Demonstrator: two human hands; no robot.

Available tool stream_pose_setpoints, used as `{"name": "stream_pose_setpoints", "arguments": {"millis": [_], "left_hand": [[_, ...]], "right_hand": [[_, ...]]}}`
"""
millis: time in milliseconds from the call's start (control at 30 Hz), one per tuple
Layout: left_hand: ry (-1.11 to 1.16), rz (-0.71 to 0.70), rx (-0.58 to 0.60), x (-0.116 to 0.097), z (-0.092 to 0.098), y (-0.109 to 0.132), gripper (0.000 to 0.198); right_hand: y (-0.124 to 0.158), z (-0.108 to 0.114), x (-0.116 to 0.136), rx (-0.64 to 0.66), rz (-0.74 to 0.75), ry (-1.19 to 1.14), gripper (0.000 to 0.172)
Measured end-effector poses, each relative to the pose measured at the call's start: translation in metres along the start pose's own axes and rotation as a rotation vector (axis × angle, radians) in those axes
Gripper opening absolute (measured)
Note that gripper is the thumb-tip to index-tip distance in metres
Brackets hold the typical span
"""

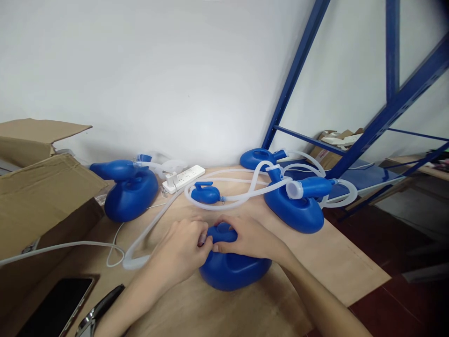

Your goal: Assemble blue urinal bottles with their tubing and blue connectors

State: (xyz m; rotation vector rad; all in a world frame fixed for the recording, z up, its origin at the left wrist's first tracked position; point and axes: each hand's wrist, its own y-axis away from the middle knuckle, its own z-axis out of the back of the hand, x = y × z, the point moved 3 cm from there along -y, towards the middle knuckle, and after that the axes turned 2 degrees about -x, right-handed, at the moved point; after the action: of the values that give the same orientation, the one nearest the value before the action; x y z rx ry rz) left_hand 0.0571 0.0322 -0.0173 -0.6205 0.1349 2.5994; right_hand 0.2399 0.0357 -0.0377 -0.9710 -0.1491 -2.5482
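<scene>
A blue plastic bottle with a moulded handle stands on the wooden table in front of me. My right hand wraps round its upper part, thumb at the near side and fingers beyond. My left hand is closed at the bottle's upper left, its thumb close to my right thumb. A small pale, see-through bit shows between the left fingers, too little to name. Left of my left wrist, a clear tube lies on the table and runs back toward the power strip.
Other blue bottles with clear tubes stand at the back left and right. A small blue receptacle lies between, near a white power strip. An open cardboard box, a phone and a black-handled tool are at left; blue shelving at right.
</scene>
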Motion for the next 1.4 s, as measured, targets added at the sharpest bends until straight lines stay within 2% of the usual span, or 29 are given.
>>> {"name": "stream_pose_setpoints", "arguments": {"millis": [233,600,767,900,1100,1233,1400], "left_hand": [[-0.008,-0.016,-0.013,0.000,0.000,0.002,0.030],[0.093,-0.025,-0.123,0.003,0.000,0.006,0.033],[0.141,-0.045,-0.033,0.004,0.003,0.003,0.031],[0.240,-0.071,-0.004,0.004,0.008,0.003,0.035],[0.345,-0.067,0.019,0.009,0.006,0.004,0.034],[0.275,-0.046,0.030,0.008,0.003,0.001,0.022],[0.223,-0.002,0.071,0.004,0.003,-0.001,0.021]], "right_hand": [[0.000,0.000,0.000,0.001,0.003,0.010,0.039],[0.002,0.001,0.002,0.005,0.008,0.019,0.038],[0.003,0.001,0.000,0.008,0.016,0.010,0.040],[0.003,0.003,-0.002,0.016,0.053,0.004,0.047],[0.002,0.004,-0.001,0.037,0.061,-0.027,0.039],[0.002,0.004,0.000,0.040,0.080,-0.043,0.035],[0.002,0.002,0.000,0.000,0.041,0.012,0.032]]}}
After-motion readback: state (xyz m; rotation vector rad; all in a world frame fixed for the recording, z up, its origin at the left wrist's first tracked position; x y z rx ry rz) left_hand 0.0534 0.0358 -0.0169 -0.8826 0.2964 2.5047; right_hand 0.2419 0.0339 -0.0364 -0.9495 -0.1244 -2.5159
